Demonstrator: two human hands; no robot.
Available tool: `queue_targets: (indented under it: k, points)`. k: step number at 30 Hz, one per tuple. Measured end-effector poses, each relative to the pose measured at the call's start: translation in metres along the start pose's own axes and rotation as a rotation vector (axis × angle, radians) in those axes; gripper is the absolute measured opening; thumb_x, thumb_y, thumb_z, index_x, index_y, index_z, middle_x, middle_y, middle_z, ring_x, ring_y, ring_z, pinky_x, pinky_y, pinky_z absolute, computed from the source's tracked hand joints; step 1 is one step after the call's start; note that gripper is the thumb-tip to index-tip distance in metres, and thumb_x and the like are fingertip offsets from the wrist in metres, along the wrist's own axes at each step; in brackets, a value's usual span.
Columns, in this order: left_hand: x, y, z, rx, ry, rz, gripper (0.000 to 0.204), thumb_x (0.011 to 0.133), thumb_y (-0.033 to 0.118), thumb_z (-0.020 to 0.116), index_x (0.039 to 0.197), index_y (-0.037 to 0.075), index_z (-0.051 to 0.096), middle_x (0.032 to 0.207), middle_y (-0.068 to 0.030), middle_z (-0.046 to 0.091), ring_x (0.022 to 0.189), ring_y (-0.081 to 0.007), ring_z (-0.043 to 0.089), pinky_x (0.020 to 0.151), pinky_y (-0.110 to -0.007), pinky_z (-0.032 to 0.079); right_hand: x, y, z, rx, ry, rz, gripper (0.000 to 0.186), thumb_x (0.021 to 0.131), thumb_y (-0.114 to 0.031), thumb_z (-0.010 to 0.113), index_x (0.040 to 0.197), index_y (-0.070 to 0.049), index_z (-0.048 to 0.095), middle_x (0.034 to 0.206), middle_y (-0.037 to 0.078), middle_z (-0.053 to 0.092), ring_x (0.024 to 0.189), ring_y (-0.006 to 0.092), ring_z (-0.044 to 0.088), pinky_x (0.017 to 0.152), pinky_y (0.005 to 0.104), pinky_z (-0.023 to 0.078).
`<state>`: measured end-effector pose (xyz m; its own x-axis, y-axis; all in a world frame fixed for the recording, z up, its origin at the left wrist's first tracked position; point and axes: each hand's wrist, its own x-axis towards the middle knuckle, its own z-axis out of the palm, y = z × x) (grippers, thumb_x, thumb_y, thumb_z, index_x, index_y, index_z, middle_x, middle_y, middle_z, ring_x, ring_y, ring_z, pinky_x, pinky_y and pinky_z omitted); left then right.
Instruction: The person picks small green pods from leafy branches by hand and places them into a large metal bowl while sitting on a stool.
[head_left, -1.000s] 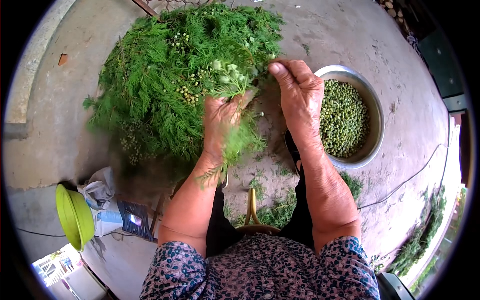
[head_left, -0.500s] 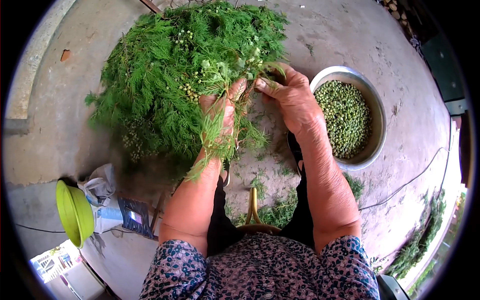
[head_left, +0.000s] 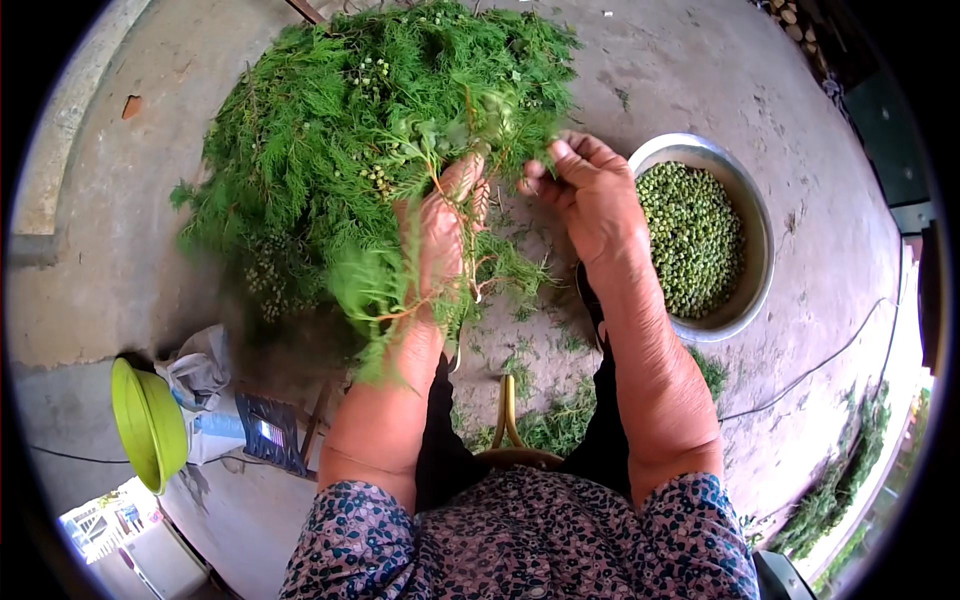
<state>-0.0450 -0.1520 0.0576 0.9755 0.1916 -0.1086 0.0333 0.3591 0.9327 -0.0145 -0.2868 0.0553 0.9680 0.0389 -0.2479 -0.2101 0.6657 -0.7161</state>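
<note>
My left hand (head_left: 440, 235) is closed round a leafy green conifer sprig (head_left: 432, 165) with pale round cones near its upper end. Part of the sprig hangs over my left wrist. To the right, my right hand (head_left: 600, 200) is a little apart from the sprig, thumb and fingers curled together; whatever they may pinch is too small to make out. Beyond my left hand lies a big heap of cut conifer branches (head_left: 290, 150), with clusters of green cones among the leaves. A metal basin (head_left: 762, 250) stands right of my right hand, holding many small green cones (head_left: 690, 240).
Loose green clippings (head_left: 560, 425) lie on the concrete floor between my feet. At the left are a lime-green plastic basin (head_left: 150, 425) and a pale sack (head_left: 200, 370). A dark cord (head_left: 800, 380) runs across the floor at the right.
My right hand has drawn back slightly to the right, away from the sprig. The sprig has shifted in my left hand, its lower leaves swinging left and blurred.
</note>
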Motion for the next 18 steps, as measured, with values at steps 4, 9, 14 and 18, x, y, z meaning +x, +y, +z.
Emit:
queue_targets:
  k: [4,9,14,18]
  points:
    - [0.004,-0.001,-0.01,-0.021,-0.023,-0.024,0.025,0.081,0.015,0.06,0.1,0.0,0.061,0.1,-0.0116,0.062,0.081,-0.0153,0.06,0.061,-0.024,0.046,0.001,-0.01,-0.001,0.057,-0.029,-0.001,0.014,0.085,-0.008,0.051,0.095,0.002,0.05,0.086,0.01,0.056,0.075,0.0184,0.059,0.065,0.0317,0.051]
    - [0.006,-0.001,-0.007,0.001,0.002,-0.089,0.016,0.077,0.006,0.063,0.089,-0.004,0.06,0.089,-0.0106,0.062,0.084,-0.0185,0.061,0.061,-0.027,0.049,-0.002,-0.017,0.0,0.032,-0.012,0.035,0.018,0.086,-0.017,0.053,0.097,-0.003,0.052,0.089,0.004,0.057,0.073,0.0136,0.055,0.064,0.0256,0.043]
    - [0.007,0.001,-0.004,0.037,-0.14,0.067,0.015,0.078,0.005,0.063,0.089,-0.003,0.059,0.08,-0.0051,0.061,0.062,-0.0143,0.058,0.051,-0.026,0.045,-0.001,-0.022,-0.003,0.014,-0.072,0.001,0.018,0.086,-0.017,0.053,0.097,-0.003,0.055,0.082,0.002,0.058,0.068,0.0113,0.053,0.061,0.024,0.042]
    - [0.006,0.002,-0.003,0.136,-0.056,-0.011,0.016,0.079,0.006,0.061,0.094,0.003,0.061,0.078,-0.0007,0.062,0.07,-0.012,0.058,0.057,-0.025,0.045,0.001,-0.019,-0.008,0.013,-0.153,0.017,0.02,0.085,-0.012,0.054,0.102,-0.001,0.057,0.082,0.004,0.06,0.069,0.0104,0.055,0.059,0.0216,0.043]
